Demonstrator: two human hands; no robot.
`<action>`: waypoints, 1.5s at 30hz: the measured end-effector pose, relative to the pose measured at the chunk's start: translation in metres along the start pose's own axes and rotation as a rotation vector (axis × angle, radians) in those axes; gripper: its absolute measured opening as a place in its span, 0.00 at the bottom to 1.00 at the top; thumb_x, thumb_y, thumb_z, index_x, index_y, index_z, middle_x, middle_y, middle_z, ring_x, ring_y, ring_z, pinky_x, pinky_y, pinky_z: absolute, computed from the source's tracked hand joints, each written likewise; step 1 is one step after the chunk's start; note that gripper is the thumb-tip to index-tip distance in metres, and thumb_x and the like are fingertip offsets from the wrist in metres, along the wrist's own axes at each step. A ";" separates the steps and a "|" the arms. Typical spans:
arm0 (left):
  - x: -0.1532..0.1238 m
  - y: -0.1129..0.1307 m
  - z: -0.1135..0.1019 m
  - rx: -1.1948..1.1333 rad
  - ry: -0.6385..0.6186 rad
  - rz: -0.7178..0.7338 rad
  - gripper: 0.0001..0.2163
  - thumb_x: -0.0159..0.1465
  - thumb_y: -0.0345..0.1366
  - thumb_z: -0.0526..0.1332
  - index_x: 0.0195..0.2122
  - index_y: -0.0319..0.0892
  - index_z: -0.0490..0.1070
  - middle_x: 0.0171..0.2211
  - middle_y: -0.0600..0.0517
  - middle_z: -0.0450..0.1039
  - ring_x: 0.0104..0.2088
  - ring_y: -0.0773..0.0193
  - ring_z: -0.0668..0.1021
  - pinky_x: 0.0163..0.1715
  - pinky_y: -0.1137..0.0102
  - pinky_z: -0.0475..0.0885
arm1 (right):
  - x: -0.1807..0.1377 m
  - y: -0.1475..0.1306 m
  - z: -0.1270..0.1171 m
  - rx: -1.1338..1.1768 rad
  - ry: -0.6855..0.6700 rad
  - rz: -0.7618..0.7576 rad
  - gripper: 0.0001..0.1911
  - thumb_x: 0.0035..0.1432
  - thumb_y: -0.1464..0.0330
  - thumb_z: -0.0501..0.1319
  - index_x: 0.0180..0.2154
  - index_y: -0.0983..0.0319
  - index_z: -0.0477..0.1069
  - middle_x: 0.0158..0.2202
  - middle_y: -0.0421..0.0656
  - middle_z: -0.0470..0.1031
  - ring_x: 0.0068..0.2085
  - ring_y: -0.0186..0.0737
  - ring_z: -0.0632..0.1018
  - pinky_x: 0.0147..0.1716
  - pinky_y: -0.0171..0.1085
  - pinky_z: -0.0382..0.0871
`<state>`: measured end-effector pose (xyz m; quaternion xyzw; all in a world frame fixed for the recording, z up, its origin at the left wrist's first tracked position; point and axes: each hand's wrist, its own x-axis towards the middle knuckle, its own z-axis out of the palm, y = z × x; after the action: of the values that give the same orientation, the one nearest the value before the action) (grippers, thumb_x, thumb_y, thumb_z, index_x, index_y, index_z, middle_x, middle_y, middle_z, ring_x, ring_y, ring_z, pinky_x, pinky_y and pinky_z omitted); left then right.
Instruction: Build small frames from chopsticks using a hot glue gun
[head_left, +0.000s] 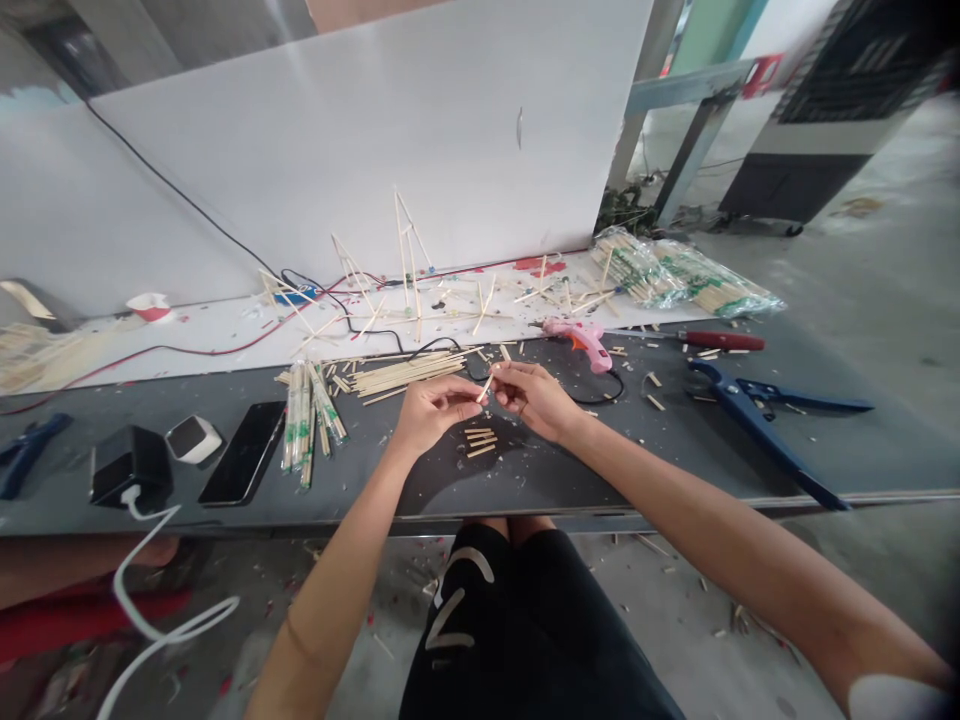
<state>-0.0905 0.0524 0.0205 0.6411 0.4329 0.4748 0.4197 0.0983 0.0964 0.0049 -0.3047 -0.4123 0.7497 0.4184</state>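
Between my two hands is a short piece of wooden stick (pixel 485 388), tilted, over the dark tabletop. My left hand (pixel 435 408) pinches its lower end between thumb and fingers. At the upper end, the fingertips of my right hand (pixel 536 398) are closed on the same piece. Just below them on the table lie several short cut sticks (pixel 481 440) in a small group. A pile of long wooden sticks (pixel 405 374) rests behind my left hand. The pink glue gun (pixel 581 342) lies beyond my right hand, with its black cord looping on the table.
Several stick frames (pixel 409 265) stand along the white board at the back. Packs of chopsticks (pixel 300 415), a phone (pixel 244 453) and a black charger (pixel 131 466) lie left. Blue cutters (pixel 765 425), a red-handled screwdriver (pixel 724 341) and bagged sticks (pixel 716 278) lie right.
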 end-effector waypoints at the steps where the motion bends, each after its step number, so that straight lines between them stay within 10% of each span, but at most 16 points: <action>1: 0.000 0.000 0.000 0.017 0.011 0.006 0.11 0.55 0.42 0.73 0.35 0.42 0.82 0.34 0.46 0.83 0.35 0.56 0.82 0.35 0.64 0.76 | 0.000 0.001 0.000 -0.002 -0.002 0.001 0.17 0.48 0.58 0.72 0.29 0.63 0.72 0.28 0.39 0.73 0.25 0.29 0.69 0.22 0.31 0.57; 14: 0.004 -0.016 -0.003 -0.113 0.294 0.056 0.13 0.60 0.44 0.70 0.36 0.39 0.81 0.28 0.48 0.80 0.29 0.62 0.80 0.32 0.69 0.74 | -0.008 -0.018 -0.012 -0.709 -0.168 -0.284 0.13 0.56 0.59 0.67 0.32 0.64 0.78 0.22 0.38 0.72 0.23 0.31 0.68 0.24 0.33 0.60; 20: 0.004 -0.015 -0.001 0.024 0.232 0.065 0.15 0.61 0.48 0.68 0.35 0.39 0.80 0.28 0.49 0.79 0.26 0.64 0.77 0.29 0.70 0.72 | -0.006 -0.003 -0.002 -0.794 -0.333 -0.220 0.11 0.57 0.63 0.63 0.35 0.64 0.78 0.25 0.38 0.74 0.24 0.32 0.70 0.27 0.32 0.63; 27: 0.002 -0.017 0.002 0.321 0.106 0.206 0.12 0.63 0.46 0.67 0.35 0.42 0.81 0.35 0.46 0.81 0.36 0.59 0.81 0.37 0.68 0.74 | 0.004 0.012 -0.012 -1.155 -0.240 -0.492 0.06 0.56 0.75 0.62 0.28 0.64 0.75 0.26 0.39 0.75 0.29 0.33 0.72 0.33 0.32 0.59; 45: 0.004 -0.023 0.002 0.349 0.036 0.233 0.09 0.61 0.41 0.69 0.31 0.42 0.79 0.32 0.48 0.80 0.33 0.60 0.80 0.35 0.68 0.73 | 0.006 0.015 -0.017 -1.214 -0.254 -0.554 0.04 0.58 0.76 0.65 0.31 0.64 0.78 0.29 0.42 0.77 0.32 0.36 0.75 0.34 0.32 0.61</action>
<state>-0.0919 0.0624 -0.0006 0.7411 0.4388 0.4496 0.2366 0.1038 0.1034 -0.0170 -0.2781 -0.8690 0.2803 0.2982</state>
